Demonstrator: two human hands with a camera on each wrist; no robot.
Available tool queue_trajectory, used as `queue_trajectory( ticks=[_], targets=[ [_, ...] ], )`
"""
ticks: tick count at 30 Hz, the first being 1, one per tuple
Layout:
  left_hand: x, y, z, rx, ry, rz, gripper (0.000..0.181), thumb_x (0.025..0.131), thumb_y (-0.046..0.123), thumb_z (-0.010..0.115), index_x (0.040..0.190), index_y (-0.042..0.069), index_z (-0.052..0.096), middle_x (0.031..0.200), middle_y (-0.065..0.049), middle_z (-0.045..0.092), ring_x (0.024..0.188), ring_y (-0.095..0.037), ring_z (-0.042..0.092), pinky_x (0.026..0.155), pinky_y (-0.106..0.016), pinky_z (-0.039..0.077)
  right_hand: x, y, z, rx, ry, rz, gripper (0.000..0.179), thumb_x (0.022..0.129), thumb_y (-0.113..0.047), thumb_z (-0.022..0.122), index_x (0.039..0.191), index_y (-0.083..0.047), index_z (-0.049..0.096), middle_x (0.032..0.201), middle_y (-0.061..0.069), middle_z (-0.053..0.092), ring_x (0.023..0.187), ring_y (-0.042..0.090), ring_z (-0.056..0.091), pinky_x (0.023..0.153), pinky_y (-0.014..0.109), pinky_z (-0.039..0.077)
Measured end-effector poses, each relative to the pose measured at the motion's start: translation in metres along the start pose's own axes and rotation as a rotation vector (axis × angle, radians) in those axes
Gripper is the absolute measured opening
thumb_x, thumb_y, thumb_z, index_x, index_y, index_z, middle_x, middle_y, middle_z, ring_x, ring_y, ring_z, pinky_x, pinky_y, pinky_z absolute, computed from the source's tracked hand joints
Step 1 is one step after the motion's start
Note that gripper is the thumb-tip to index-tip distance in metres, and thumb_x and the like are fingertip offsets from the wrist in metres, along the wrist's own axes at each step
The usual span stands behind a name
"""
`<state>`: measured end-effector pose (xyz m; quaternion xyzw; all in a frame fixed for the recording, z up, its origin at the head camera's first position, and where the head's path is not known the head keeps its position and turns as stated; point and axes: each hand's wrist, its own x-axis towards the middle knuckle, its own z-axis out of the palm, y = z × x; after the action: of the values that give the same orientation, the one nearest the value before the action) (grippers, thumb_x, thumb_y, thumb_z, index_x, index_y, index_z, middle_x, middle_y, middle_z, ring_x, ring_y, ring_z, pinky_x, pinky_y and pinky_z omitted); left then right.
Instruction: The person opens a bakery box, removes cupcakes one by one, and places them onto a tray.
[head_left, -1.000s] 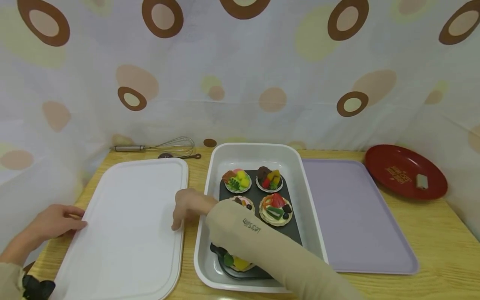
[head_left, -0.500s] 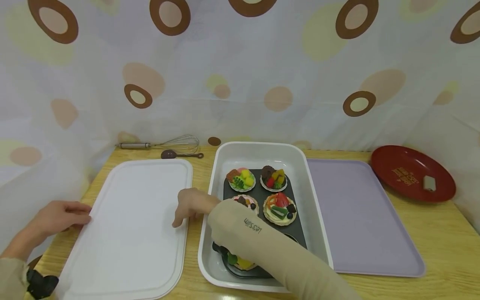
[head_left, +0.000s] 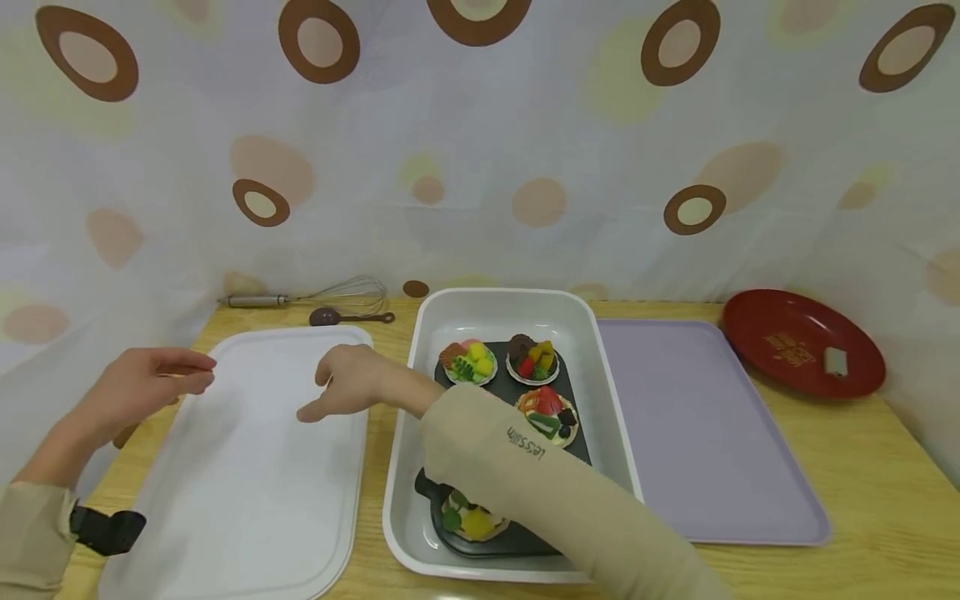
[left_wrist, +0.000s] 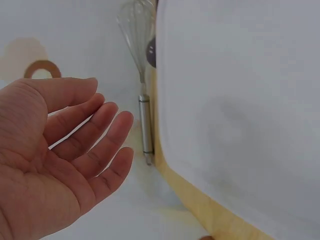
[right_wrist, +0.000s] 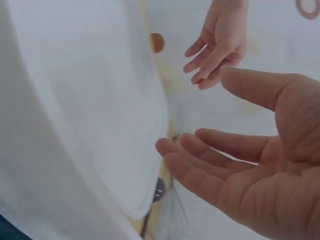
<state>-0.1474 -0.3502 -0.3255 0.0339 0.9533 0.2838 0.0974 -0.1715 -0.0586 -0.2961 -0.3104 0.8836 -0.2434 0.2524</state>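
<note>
One left hand (head_left: 138, 396) hangs by the left edge of one white tray (head_left: 247, 483), one right hand (head_left: 348, 382) above its surface, both with fingers loosely parted. Left of one tub (head_left: 617, 417) where four tarts (head_left: 547, 410) show, the tray points its long axis away, toward one brown spoon (head_left: 325, 317) and, farther, one whisk (head_left: 257, 301).

Now with left hand (head_left: 146, 390) and right hand (head_left: 349, 380) lifted from side edges of white tray (head_left: 255, 492), nearer its far end.

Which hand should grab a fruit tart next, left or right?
Probably the right hand: it's empty and nearer the tarts. The left hand, also empty, is farther off, by the left edge of the white tray.
</note>
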Motion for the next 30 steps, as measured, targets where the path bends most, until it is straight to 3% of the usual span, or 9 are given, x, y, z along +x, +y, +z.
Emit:
queue_trajectory(
  ticks=[1,2,6,9,13,18,24,30],
  targets=[
    [0.002,0.007,-0.001,0.001,0.014,0.014,0.049,0.097,0.036,0.057,0.127,-0.002,0.057,0.119,-0.024,0.062,0.086,-0.023,0.063,0.067,-0.033,0.052,-0.004,0.0,-0.005,0.013,0.012,-0.019,0.05,0.088,-0.037,0.067,0.127,-0.006,0.061,0.123,0.002,0.062,0.106,0.01,0.059,0.08,0.017,0.046],
    [0.004,0.015,-0.001,0.004,0.027,0.037,0.047,0.097,0.035,0.057,0.126,-0.002,0.058,0.116,-0.022,0.064,0.093,-0.02,0.064,0.073,-0.031,0.052,-0.008,0.001,-0.01,0.033,0.024,-0.038,0.049,0.089,-0.036,0.067,0.128,-0.006,0.06,0.122,0.003,0.062,0.107,0.01,0.058,0.081,0.017,0.046],
    [0.007,0.046,-0.002,-0.022,0.072,0.098,0.042,0.096,0.033,0.059,0.123,0.001,0.06,0.109,-0.016,0.067,0.084,0.0,0.062,0.07,-0.021,0.051,-0.026,0.007,-0.03,0.097,0.092,-0.091,0.045,0.089,-0.033,0.068,0.125,-0.008,0.061,0.113,0.001,0.063,0.101,0.009,0.057,0.081,0.018,0.045],
    [0.007,0.068,0.0,-0.049,0.09,0.141,0.037,0.096,0.03,0.06,0.122,0.003,0.062,0.106,-0.013,0.068,0.08,0.004,0.061,0.07,-0.02,0.05,-0.04,0.018,-0.043,0.125,0.122,-0.122,0.042,0.089,-0.031,0.067,0.124,-0.01,0.061,0.111,0.0,0.063,0.102,0.01,0.056,0.082,0.02,0.046],
    [0.008,0.093,0.007,-0.072,0.085,0.211,0.032,0.095,0.025,0.062,0.119,0.004,0.065,0.105,-0.012,0.068,0.08,-0.001,0.064,0.07,-0.023,0.05,-0.055,0.047,-0.056,0.215,0.144,-0.151,0.04,0.092,-0.024,0.065,0.127,-0.006,0.058,0.115,0.006,0.062,0.102,0.017,0.059,0.077,0.031,0.052],
    [0.012,0.117,0.021,-0.098,0.049,0.263,0.03,0.094,0.022,0.063,0.117,0.003,0.065,0.105,-0.012,0.068,0.08,-0.01,0.067,0.069,-0.026,0.052,-0.073,0.093,-0.065,0.309,0.206,-0.132,0.038,0.092,-0.018,0.063,0.126,-0.001,0.058,0.117,0.011,0.062,0.102,0.021,0.061,0.083,0.035,0.054],
    [0.024,0.132,0.048,-0.218,0.035,0.277,0.033,0.096,0.02,0.06,0.121,-0.001,0.062,0.112,-0.017,0.065,0.086,-0.021,0.068,0.07,-0.029,0.054,-0.097,0.14,-0.076,0.348,0.273,-0.023,0.038,0.094,-0.021,0.062,0.127,-0.004,0.058,0.117,0.013,0.061,0.098,0.028,0.063,0.083,0.042,0.054],
    [0.036,0.14,0.083,-0.371,-0.027,0.219,0.04,0.096,0.023,0.059,0.127,-0.002,0.056,0.117,-0.019,0.063,0.096,-0.026,0.065,0.074,-0.033,0.055,-0.116,0.171,-0.075,0.449,0.325,0.063,0.04,0.095,-0.02,0.061,0.128,0.001,0.055,0.116,0.018,0.058,0.1,0.033,0.061,0.086,0.046,0.052]
  ],
)
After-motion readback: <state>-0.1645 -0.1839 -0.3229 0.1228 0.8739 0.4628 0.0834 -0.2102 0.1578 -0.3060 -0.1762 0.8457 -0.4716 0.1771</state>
